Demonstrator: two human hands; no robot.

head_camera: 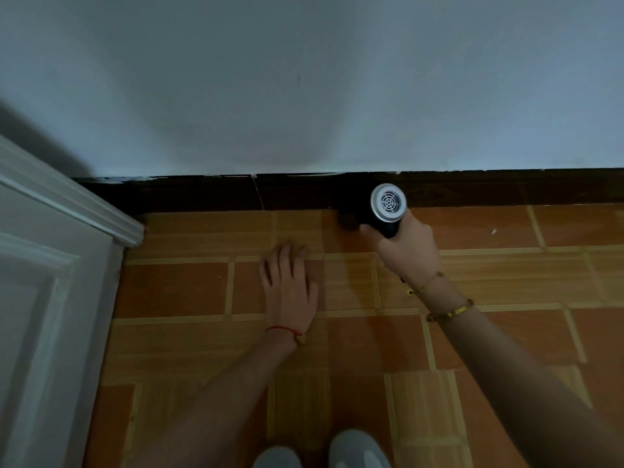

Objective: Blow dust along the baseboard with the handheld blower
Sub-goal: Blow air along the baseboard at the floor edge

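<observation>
At the wall's foot, head view: we work the baseboard (189, 194).
Our right hand (410, 249) grips the blower (381, 211), nozzle low against the skirting to drive dust leftward; our left hand (288, 282) lies flat and open on the floor tiles (506, 231), apparently for balance.
</observation>
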